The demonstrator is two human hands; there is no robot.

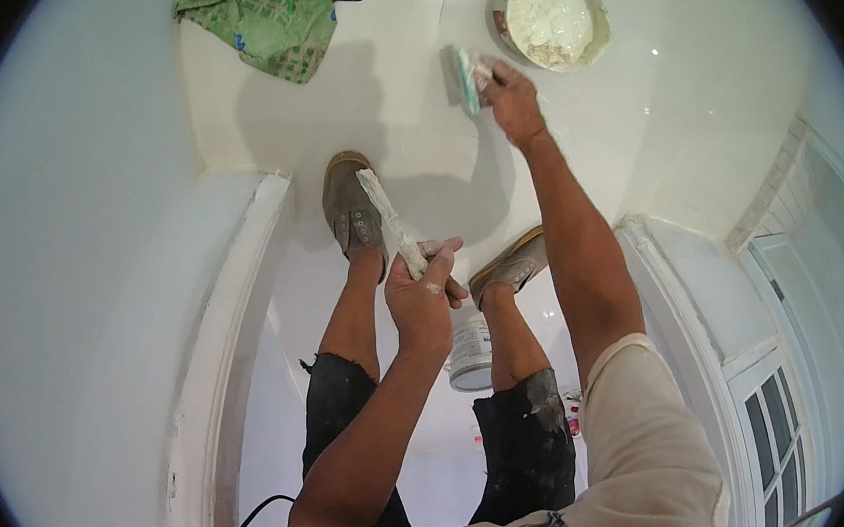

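White-smeared slim tool: gripped by the fingers of the left hand, tip over a grey shoe. Farther out, fingers of the right hand are closed on a teal-edged tool, just beside a bucket of white paste on the floor.

The one fisheye view looks down from the head; hands near, floor beyond.
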